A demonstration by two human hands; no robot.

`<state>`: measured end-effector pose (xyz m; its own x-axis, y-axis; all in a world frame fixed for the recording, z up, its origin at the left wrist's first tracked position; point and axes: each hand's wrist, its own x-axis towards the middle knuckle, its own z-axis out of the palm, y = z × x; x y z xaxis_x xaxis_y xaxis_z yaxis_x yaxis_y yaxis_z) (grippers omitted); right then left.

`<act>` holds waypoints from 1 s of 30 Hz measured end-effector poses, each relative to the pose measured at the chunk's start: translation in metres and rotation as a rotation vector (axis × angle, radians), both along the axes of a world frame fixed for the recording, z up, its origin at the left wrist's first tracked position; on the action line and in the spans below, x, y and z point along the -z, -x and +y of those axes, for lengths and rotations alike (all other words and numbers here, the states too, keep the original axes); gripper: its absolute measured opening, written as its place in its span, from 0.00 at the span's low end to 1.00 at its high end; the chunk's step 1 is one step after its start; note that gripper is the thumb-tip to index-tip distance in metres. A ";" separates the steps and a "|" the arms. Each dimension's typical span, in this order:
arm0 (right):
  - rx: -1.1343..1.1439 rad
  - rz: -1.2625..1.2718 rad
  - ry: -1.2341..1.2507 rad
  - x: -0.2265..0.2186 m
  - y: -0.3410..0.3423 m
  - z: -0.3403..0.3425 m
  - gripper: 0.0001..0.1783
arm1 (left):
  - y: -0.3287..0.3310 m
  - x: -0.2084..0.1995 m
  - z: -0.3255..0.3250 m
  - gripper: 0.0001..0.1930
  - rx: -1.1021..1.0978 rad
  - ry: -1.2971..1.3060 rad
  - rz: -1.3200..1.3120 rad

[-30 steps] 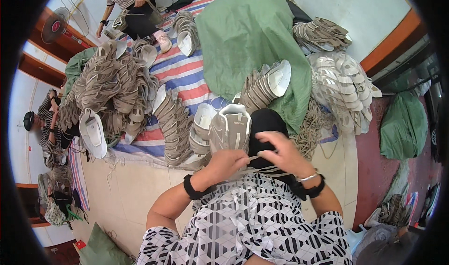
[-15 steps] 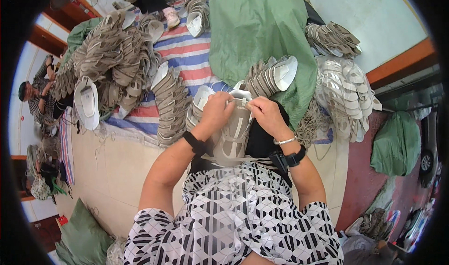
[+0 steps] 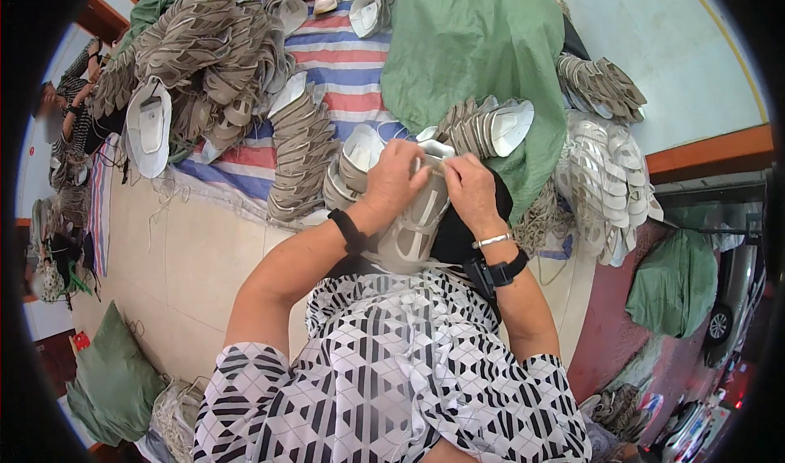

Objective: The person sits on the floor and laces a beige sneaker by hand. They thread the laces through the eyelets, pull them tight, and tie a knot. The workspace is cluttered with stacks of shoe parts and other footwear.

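A beige and grey shoe upper (image 3: 409,232) lies in my lap, its toe toward my body and its white-lined collar facing away. My left hand (image 3: 398,175) is closed on the left side of the upper's opening, fingers curled near the tongue. On the other side, my right hand (image 3: 472,187) pinches the collar edge between thumb and fingers. The hands are close together, and they hide most of the tongue. Just left of my left hand stand more nested uppers (image 3: 360,154) with white linings. Beyond my right hand leans a row of stacked uppers (image 3: 482,128).
A curved stack of uppers (image 3: 298,156) stands left on a striped sheet (image 3: 347,77), near a large heap of uppers (image 3: 196,58). A green tarp (image 3: 470,46) bulges ahead. Pale uppers (image 3: 601,185) pile up at right. Another person (image 3: 78,107) sits far left.
My hands have come closer together over the tongue, which is now more covered. The whole view has shifted slightly; the upper stays in my lap.
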<state>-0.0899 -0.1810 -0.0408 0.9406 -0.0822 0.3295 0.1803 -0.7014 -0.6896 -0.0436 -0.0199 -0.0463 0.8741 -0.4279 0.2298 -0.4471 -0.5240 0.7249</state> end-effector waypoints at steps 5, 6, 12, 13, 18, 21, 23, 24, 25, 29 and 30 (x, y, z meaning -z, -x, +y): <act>-0.125 0.086 -0.021 0.023 -0.037 -0.008 0.09 | 0.022 0.004 0.018 0.30 0.164 -0.069 -0.122; -0.158 0.126 -0.074 0.022 -0.040 -0.010 0.10 | 0.028 0.002 0.026 0.32 0.232 -0.149 -0.109; 0.010 0.351 -0.319 0.002 -0.013 -0.011 0.11 | 0.034 -0.013 0.041 0.36 0.392 -0.337 -0.079; -0.026 0.371 -0.332 -0.005 -0.002 -0.012 0.10 | 0.036 -0.011 0.041 0.36 0.373 -0.330 -0.094; -0.080 0.585 -0.503 -0.005 0.063 -0.002 0.04 | 0.038 -0.006 0.045 0.34 0.291 -0.162 -0.026; -0.076 0.509 -0.308 0.005 0.074 0.007 0.02 | 0.036 -0.006 0.045 0.34 0.273 -0.137 0.019; -0.062 0.517 -0.288 0.002 0.073 0.014 0.03 | 0.038 -0.007 0.043 0.33 0.242 -0.152 0.001; -0.052 0.522 -0.277 0.000 0.072 0.016 0.03 | 0.039 -0.007 0.041 0.33 0.228 -0.144 -0.005; -0.047 0.563 -0.343 -0.001 0.072 0.019 0.03 | 0.040 -0.007 0.040 0.33 0.213 -0.136 -0.011; -0.036 0.694 -0.521 -0.003 0.072 0.019 0.03 | 0.038 -0.007 0.042 0.32 0.206 -0.127 -0.002; -0.031 0.717 -0.549 -0.002 0.073 0.019 0.03 | 0.038 -0.008 0.041 0.32 0.205 -0.126 -0.005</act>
<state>-0.1629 -0.1625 -0.0388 0.9095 -0.0263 -0.4149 -0.4084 -0.2422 -0.8801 -0.0817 0.0215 -0.0387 0.7651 -0.6218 0.1671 -0.5567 -0.5083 0.6571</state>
